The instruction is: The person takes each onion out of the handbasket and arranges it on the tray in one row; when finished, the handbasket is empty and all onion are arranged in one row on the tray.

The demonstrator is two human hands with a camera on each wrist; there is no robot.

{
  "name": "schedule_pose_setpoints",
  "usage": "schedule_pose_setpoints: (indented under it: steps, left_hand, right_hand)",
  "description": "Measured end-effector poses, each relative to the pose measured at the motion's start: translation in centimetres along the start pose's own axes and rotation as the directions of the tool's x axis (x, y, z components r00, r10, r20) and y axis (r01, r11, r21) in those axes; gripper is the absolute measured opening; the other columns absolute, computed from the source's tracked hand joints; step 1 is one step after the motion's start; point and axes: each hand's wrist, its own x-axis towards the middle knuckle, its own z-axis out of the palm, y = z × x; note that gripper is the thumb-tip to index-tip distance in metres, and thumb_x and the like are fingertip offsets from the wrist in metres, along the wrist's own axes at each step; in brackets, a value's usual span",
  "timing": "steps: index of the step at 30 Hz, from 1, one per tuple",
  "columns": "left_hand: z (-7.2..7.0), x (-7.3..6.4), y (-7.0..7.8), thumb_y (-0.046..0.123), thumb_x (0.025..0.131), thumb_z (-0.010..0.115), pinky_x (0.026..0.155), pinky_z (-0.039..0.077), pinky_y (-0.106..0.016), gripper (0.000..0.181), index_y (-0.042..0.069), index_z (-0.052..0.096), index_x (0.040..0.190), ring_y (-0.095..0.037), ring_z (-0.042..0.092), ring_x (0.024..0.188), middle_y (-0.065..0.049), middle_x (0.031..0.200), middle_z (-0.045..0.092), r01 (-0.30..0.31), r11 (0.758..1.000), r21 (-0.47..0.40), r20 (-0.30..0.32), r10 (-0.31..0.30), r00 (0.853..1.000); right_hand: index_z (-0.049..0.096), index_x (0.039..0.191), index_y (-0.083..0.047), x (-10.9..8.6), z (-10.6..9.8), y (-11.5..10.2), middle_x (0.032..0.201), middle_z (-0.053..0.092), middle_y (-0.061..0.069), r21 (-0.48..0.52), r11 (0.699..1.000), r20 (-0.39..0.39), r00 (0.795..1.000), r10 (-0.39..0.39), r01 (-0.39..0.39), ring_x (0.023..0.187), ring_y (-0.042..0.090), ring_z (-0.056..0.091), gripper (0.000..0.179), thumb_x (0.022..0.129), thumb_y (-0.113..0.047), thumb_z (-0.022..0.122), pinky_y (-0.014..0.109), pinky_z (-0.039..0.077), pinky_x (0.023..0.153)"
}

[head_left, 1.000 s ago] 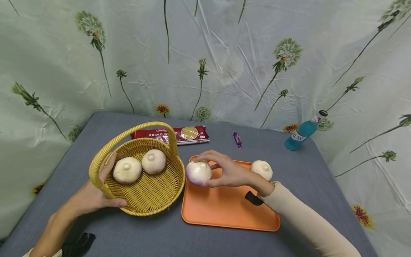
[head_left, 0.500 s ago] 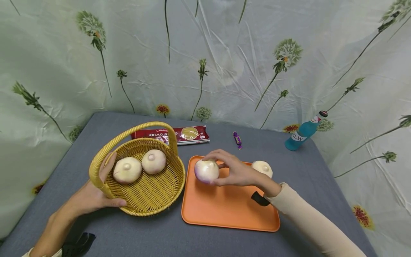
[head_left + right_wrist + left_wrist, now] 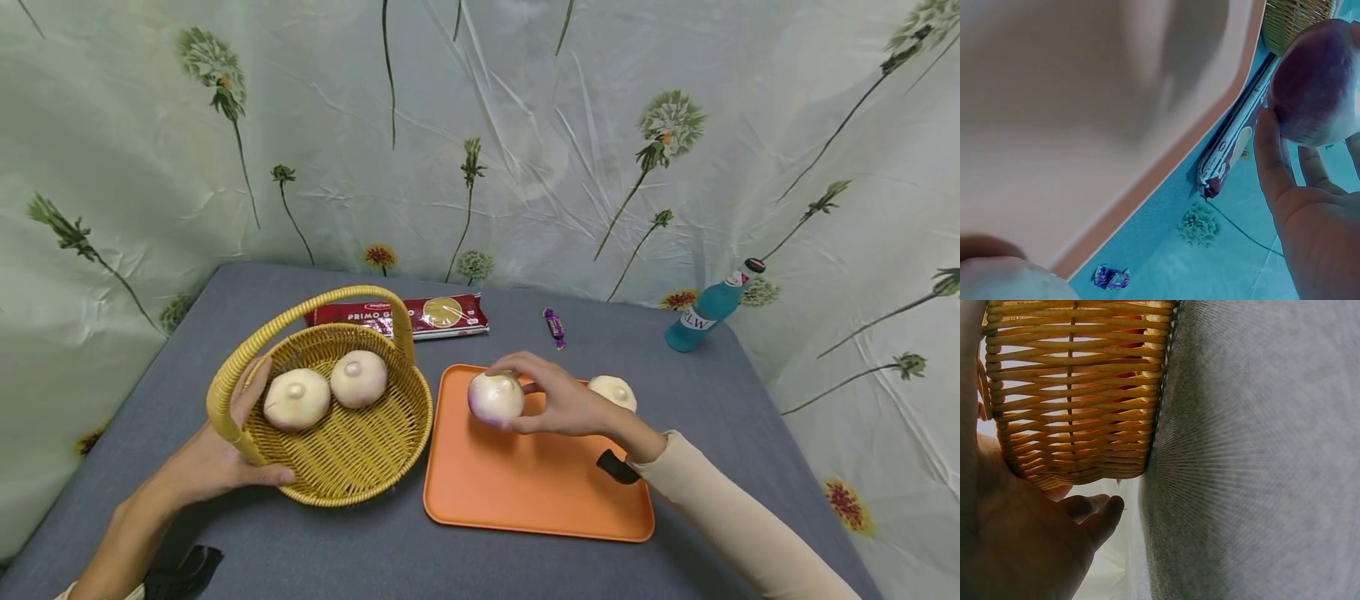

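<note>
Head view: one turnip (image 3: 495, 402), gripped in my right hand (image 3: 562, 404) over an orange tray (image 3: 532, 496); one yellow basket (image 3: 360, 454), its side grasped by my left hand (image 3: 213, 462), two pale turnips (image 3: 297, 400) inside. Right wrist view adds the held turnip's deep purple side; left wrist view, the basket's slatted outer wall (image 3: 1079, 394) against the grey bench (image 3: 1260, 456).

Woven tan basket (image 3: 1079, 394) filling upper left, bright gaps through weave, bottom edge along grey cloth-covered desk (image 3: 1272, 450), left hand (image 3: 1035, 531) lower left against basket wall, pale fabric (image 3: 1113, 556) behind, shadow on cloth.
</note>
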Motion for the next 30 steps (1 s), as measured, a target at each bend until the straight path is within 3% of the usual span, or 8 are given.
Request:
schedule_pose_setpoints:
  steps: [5, 14, 23, 30]
  left_hand:
    - [0.0, 0.0, -0.1, 0.021, 0.056, 0.097, 0.108, -0.003, -0.008, 0.147, 0.009, -0.006, 0.161, -0.005, -0.009, 0.15, -0.028, 0.165, -0.003, -0.002, 1.0, 0.012, 0.001, 0.002, 1.0]
    - [0.0, 0.2, 0.1, 0.023, 0.056, 0.097, 0.108, -0.003, -0.009, 0.148, 0.008, -0.006, 0.161, -0.018, -0.009, 0.152, -0.032, 0.163, -0.002, -0.012, 1.0, 0.028, 0.001, 0.012, 1.0]
    - [0.0, 0.1, 0.2, 0.022, 0.056, 0.097, 0.107, -0.002, -0.006, 0.148, 0.008, -0.006, 0.161, -0.003, -0.01, 0.15, -0.031, 0.164, -0.002, -0.007, 1.0, 0.022, 0.002, 0.007, 1.0]
    - [-0.2, 0.1, 0.2, 0.021, 0.055, 0.097, 0.108, -0.004, -0.009, 0.148, 0.008, -0.006, 0.161, -0.024, -0.01, 0.153, -0.031, 0.164, -0.003, -0.001, 1.0, 0.006, 0.003, 0.001, 1.0]
  right_hand:
    - [0.054, 0.137, -0.019, -0.3, -0.1, 0.3, 0.139, 0.052, 0.001, -0.019, 1.0, -0.006, 1.0, 0.013, -0.013, 0.125, 0.02, 0.05, 0.062, 0.082, -0.013, 0.083, 0.043, 0.051, 0.098]
    - [0.054, 0.136, -0.017, -1.2, -0.6, 0.7, 0.138, 0.052, 0.003, -0.058, 0.998, -0.045, 0.998, 0.037, -0.04, 0.12, 0.022, 0.05, 0.062, 0.081, -0.014, 0.084, 0.046, 0.05, 0.099]
    - [0.055, 0.133, -0.014, -2.1, -1.3, 1.1, 0.135, 0.053, 0.005, -0.096, 0.995, -0.085, 0.996, 0.032, -0.04, 0.118, 0.023, 0.052, 0.062, 0.079, -0.015, 0.084, 0.049, 0.048, 0.101]
    - [0.054, 0.134, -0.02, -2.8, -2.0, 1.6, 0.134, 0.054, -0.001, -0.096, 0.992, -0.089, 0.994, 0.071, -0.079, 0.121, 0.022, 0.051, 0.062, 0.08, -0.02, 0.085, 0.049, 0.046, 0.103]
